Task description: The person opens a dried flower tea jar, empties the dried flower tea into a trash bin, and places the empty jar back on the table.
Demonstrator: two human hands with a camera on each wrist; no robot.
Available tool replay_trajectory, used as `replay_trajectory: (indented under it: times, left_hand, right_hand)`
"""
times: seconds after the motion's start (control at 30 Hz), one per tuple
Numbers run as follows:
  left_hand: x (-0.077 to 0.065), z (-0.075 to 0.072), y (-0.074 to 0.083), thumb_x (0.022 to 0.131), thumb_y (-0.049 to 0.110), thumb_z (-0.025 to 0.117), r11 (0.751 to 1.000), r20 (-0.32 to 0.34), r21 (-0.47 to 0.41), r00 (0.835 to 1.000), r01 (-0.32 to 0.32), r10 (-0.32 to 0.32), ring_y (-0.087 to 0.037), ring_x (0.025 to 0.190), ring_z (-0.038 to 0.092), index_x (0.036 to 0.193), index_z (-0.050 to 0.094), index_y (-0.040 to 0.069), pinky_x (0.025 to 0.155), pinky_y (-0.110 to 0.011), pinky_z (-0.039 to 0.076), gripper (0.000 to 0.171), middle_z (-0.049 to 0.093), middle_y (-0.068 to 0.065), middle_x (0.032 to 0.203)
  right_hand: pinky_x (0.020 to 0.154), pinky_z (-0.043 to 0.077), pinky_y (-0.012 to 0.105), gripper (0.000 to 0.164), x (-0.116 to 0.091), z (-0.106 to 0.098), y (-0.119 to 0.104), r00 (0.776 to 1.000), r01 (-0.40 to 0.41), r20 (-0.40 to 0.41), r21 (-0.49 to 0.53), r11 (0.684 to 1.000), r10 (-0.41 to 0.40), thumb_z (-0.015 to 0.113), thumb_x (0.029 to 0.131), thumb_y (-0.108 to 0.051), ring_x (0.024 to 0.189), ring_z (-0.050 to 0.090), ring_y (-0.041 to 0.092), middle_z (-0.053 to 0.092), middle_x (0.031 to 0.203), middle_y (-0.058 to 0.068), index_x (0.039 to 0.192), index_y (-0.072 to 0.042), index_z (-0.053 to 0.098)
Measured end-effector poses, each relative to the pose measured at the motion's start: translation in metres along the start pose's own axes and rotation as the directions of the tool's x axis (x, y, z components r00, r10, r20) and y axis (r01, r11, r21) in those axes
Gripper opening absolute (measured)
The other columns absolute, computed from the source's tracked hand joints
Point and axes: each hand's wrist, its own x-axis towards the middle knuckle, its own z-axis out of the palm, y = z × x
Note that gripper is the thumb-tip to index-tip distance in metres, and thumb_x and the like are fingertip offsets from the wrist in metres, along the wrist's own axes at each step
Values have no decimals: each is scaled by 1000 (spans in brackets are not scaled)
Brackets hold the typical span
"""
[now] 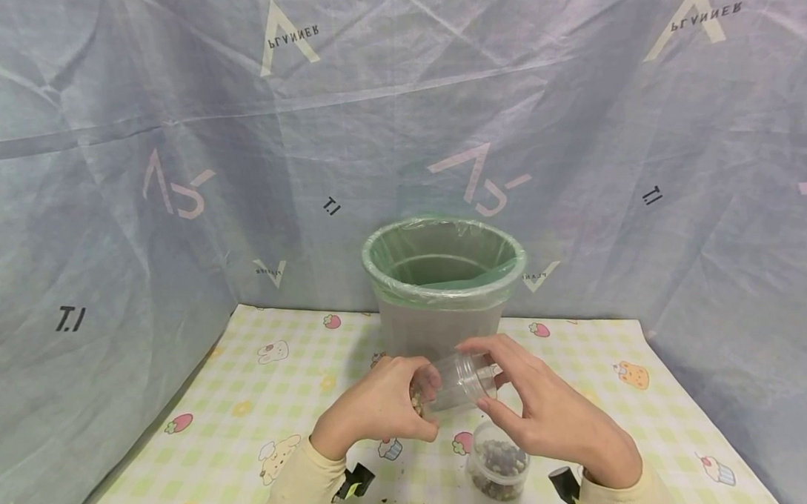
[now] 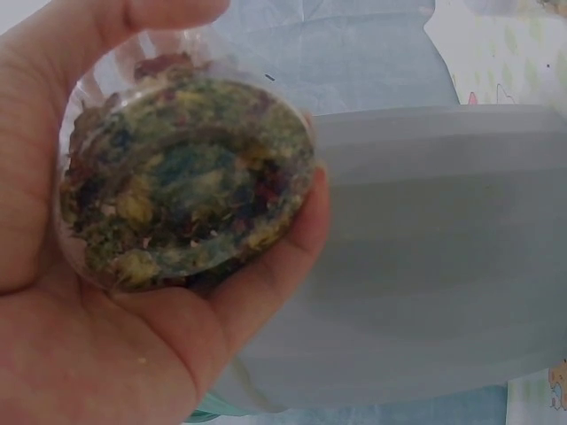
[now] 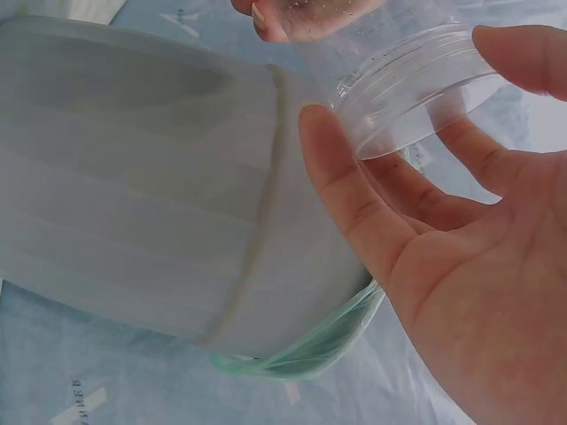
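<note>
Tilted on its side in front of the bin, a clear plastic jar [image 1: 447,384] is held between both hands. My left hand [image 1: 382,401] grips its base end, fingers and thumb curled round the wall. Through that base, the left wrist view shows dried, mixed green, yellow and dark red plant bits [image 2: 190,186]. At the other end, my right hand [image 1: 542,403] grips around the ridged, see-through rim [image 3: 425,88] with thumb and fingertips. Below the right hand, a second clear container [image 1: 498,464] stands on the table, holding dark and pale bits.
A grey bin [image 1: 439,328] lined with a green bag [image 1: 377,271] stands at the back, just beyond the hands. The checked tablecloth [image 1: 217,466] has a few dark crumbs near the front. Blue-grey cloth [image 1: 398,96] hangs around the back and sides.
</note>
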Motion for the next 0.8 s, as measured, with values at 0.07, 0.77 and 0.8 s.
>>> replay_trajectory:
  times: [0.07, 0.77, 0.8]
  left_hand:
    - [0, 0, 0, 69, 22, 84, 1000, -2, 4, 1000, -1, 1, 0, 74, 61, 102, 67, 22, 76, -24, 50, 37, 66, 18, 85]
    - [0, 0, 0, 66, 21, 85, 1000, -17, 13, 1000, -6, 6, 0, 74, 61, 99, 67, 23, 76, -24, 49, 38, 66, 19, 84]
    - [0, 0, 0, 66, 21, 85, 1000, -18, 13, 1000, -5, 5, 0, 74, 61, 99, 67, 23, 76, -24, 49, 38, 66, 19, 84]
  right_hand:
    - [86, 57, 30, 59, 0, 0, 0, 1000, -1, 5, 4, 1000, 1, 69, 96, -7, 120, 56, 9, 52, 142, -9, 148, -20, 46]
    - [90, 57, 33, 64, -1, -2, 0, 999, -22, 39, -2, 1000, 22, 68, 91, -1, 128, 52, 10, 50, 143, -7, 147, -21, 45]
    - [89, 57, 34, 64, -1, -2, 0, 999, -18, 37, 0, 1000, 18, 68, 91, 0, 128, 52, 10, 50, 143, -7, 147, -21, 45]
